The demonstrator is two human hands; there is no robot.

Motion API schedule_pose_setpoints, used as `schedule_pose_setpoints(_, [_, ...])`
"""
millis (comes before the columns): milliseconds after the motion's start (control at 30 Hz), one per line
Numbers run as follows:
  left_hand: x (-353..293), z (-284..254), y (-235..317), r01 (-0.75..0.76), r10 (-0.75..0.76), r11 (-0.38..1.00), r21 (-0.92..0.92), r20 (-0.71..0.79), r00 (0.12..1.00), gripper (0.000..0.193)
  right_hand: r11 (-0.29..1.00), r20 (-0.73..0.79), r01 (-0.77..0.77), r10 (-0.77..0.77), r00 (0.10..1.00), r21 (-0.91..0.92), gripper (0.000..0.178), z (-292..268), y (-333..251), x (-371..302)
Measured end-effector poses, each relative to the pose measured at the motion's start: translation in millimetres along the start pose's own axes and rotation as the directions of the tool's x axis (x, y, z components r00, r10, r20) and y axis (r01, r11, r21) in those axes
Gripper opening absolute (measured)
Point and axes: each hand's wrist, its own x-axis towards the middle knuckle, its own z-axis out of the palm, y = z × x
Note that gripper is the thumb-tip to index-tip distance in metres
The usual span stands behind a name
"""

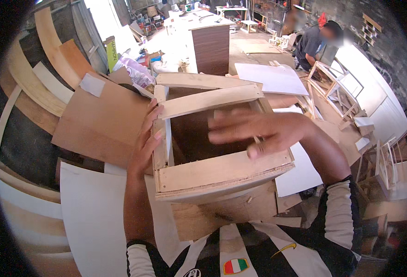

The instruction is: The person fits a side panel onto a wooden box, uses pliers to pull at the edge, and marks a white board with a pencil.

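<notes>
A wooden box frame [224, 175] stands before me, with pale wooden strips around its opening and a crosspiece [210, 100] over the far part. My left hand [146, 138] grips the frame's left side, thumb and fingertips at its upper edge. Over the opening, near the right side, is my right hand [263, 129], smeared by motion. Its fingers are stretched out, with the thumb apart and pointing toward the near strip. A small pale bit shows by that hand, too blurred to make out.
White panels [97, 217] and a brown board [99, 120] lie to the left. Tall wooden planks [51, 46] lean there too. Behind the box is a dark-sided workbench [210, 48]. At the far right, another person [312, 44] bends beside a slatted wooden frame [337, 90].
</notes>
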Motion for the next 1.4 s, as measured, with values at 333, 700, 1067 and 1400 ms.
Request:
schedule_pose_setpoints(333, [1.9, -7.4, 7.3, -0.02, 0.012, 0.993, 0.114, 0.071, 0.997, 0.064, 0.954, -0.59, -0.138, 0.273, 0.76, 0.265, 0.077, 10.6, -2.7, -74.2])
schedule_pose_setpoints(700, [-26.2, -5.0, 35.2, -0.237, 0.173, 0.923, 0.302, 0.224, 0.959, 0.053, 0.874, -0.694, -0.339, 0.483, 0.534, 0.348, 0.047, 71.8, -30.3, -93.8])
schedule_pose_setpoints(1067, [-59.9, 16.8, 32.6, -0.035, 0.073, 0.986, 0.165, -0.232, 0.97, 0.036, 0.771, -0.726, -0.156, 0.635, 0.265, 0.617, 0.04, 93.5, -26.5, -69.6])
schedule_pose_setpoints(1400, [-71.7, 7.8, 27.2, -0.31, 0.353, 0.917, 0.25, -0.15, 0.923, 0.037, 0.794, -0.795, -0.284, 0.589, 0.146, 0.537, 0.038, 103.8, -25.8, -58.8])
